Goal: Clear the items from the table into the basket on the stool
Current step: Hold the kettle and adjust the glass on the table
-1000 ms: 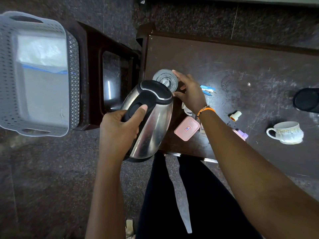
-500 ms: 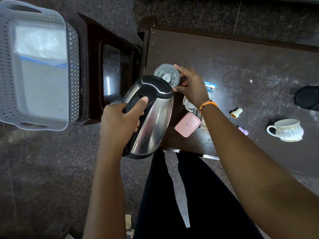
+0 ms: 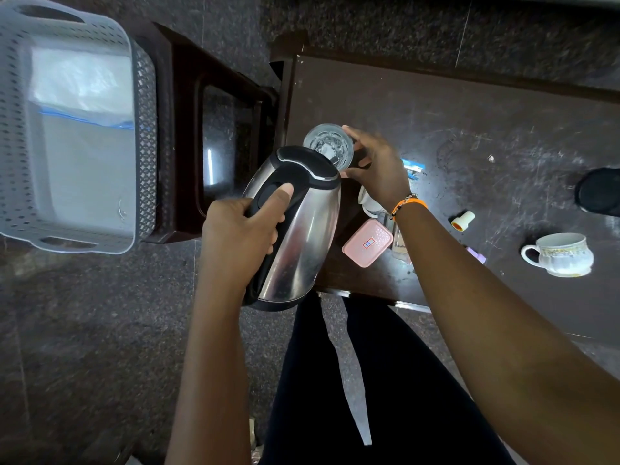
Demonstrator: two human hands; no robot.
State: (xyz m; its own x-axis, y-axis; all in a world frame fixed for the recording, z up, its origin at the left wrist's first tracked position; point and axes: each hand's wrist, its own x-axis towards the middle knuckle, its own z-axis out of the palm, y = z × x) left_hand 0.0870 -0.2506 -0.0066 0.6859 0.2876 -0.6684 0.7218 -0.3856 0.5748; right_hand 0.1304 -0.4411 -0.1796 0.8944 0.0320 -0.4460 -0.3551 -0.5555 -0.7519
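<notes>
My left hand grips the black handle of a steel electric kettle, held in the air over the table's left front corner. My right hand is wrapped around a clear drinking glass standing near the left edge of the dark table. On the table lie a pink box, a blue packet, a small white-and-orange cap, a purple item and a white patterned cup. The grey basket sits at far left, with a clear bag inside.
A dark brown stool stands between the basket and the table. A black round object lies at the table's right edge. A white object is partly hidden under my right wrist. My legs stand against the table's front edge.
My right hand has closed further around the glass. The kettle in my left hand has stayed nearly in place. The view shifted slightly.
</notes>
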